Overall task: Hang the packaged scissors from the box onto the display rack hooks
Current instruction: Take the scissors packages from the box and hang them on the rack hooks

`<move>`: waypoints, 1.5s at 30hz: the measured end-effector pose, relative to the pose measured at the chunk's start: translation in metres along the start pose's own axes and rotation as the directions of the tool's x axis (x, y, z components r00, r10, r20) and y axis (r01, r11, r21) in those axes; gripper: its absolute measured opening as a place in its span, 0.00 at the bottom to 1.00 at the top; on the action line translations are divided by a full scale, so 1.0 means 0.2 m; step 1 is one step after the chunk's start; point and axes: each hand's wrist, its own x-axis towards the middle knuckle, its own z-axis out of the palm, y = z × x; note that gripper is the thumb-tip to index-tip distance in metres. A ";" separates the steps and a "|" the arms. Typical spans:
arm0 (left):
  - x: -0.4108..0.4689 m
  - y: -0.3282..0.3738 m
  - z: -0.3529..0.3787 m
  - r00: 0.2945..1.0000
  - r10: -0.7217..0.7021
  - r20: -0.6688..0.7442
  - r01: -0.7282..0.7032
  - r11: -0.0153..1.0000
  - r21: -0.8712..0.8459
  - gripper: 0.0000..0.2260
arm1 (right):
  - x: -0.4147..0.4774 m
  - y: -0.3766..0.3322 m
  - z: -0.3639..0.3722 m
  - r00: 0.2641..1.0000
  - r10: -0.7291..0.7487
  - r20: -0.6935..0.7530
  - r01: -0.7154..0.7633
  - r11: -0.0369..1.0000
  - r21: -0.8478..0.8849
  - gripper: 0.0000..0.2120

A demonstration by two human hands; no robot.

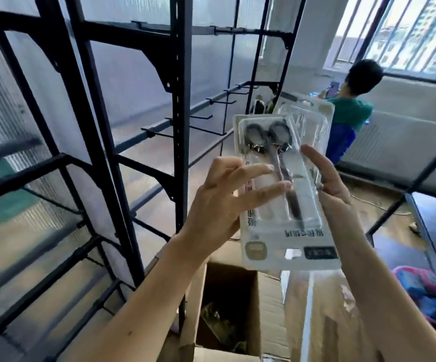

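I hold up packaged scissors point(284, 194), a clear blister on a white card turned upside down, in front of the black display rack point(180, 105). My left hand point(224, 199) grips the pack's left edge, its fingers spread across the front. My right hand point(326, 176) holds the right side, with at least one more pack point(313, 118) fanned out behind the front one. Empty black hooks point(211, 126) jut from a rack bar just left of the packs. The open cardboard box point(227, 309) stands below my hands, with some contents dimly visible inside.
Black uprights and brackets of the rack point(81, 152) fill the left, backed by ribbed translucent panels. A person in a green top point(352, 108) sits at the far right by the window. A dark shelf frame point(431, 231) stands on the right, colourful items beneath it.
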 end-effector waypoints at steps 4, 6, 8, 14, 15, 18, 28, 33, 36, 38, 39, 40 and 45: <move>0.00 0.04 -0.06 1.000 0.006 0.002 -0.006 0.998 -0.054 0.14 | -0.06 -0.07 0.01 0.995 -0.071 -0.069 0.064 0.994 -0.091 0.18; 0.01 0.05 -0.09 1.000 0.024 -0.004 -0.024 0.999 -0.047 0.13 | -0.08 -0.09 0.03 0.991 -0.085 -0.107 0.082 0.996 -0.027 0.17; 0.02 0.06 -0.12 0.999 0.028 -0.024 -0.030 0.998 -0.051 0.11 | -0.10 -0.12 0.07 0.986 -0.107 -0.125 0.106 0.994 -0.016 0.10; 0.00 0.09 -0.24 0.999 0.007 -0.049 -0.008 0.999 -0.031 0.23 | -0.18 -0.17 0.16 0.976 -0.204 -0.074 0.192 0.970 -0.147 0.18; 0.00 0.09 -0.26 0.999 -0.001 -0.051 0.000 1.000 -0.023 0.27 | -0.18 -0.18 0.18 0.971 -0.233 -0.058 0.222 0.962 -0.158 0.17; -0.02 0.10 -0.36 0.994 -0.077 -0.081 0.074 0.996 -0.043 0.32 | -0.20 -0.18 0.25 0.950 -0.312 -0.016 0.306 0.937 -0.168 0.15; -0.05 0.20 -0.78 0.562 -0.822 -0.092 0.605 0.484 -0.632 0.09 | -0.13 -0.13 0.62 0.897 -0.382 0.222 0.404 0.913 -0.062 0.15; -0.07 0.20 -0.98 0.435 -0.900 -0.028 0.747 0.379 -0.547 0.12 | -0.05 -0.10 0.83 0.819 -0.321 0.476 0.386 0.922 -0.042 0.10; -0.10 0.21 -1.05 0.332 -0.927 -0.175 0.696 0.366 -0.617 0.08 | -0.03 -0.06 0.94 0.748 -0.325 0.578 0.400 0.916 -0.003 0.12; -0.11 0.22 -1.06 0.262 -0.934 -0.243 0.582 0.354 -0.733 0.08 | -0.03 -0.02 0.99 0.711 -0.344 0.613 0.421 0.907 0.020 0.13; -0.11 0.22 -1.07 0.224 -0.937 -0.267 0.495 0.345 -0.797 0.09 | -0.02 0.01 1.01 0.707 -0.349 0.616 0.428 0.903 0.020 0.13; -0.11 0.22 -1.08 0.203 -0.934 -0.295 0.413 0.355 -0.839 0.10 | -0.02 0.03 1.02 0.708 -0.349 0.614 0.436 0.900 0.009 0.12; -0.11 0.23 -1.08 0.100 -0.873 -0.477 0.192 0.487 -0.852 0.10 | -0.02 0.08 1.10 0.733 -0.165 0.660 0.236 0.972 -0.020 0.12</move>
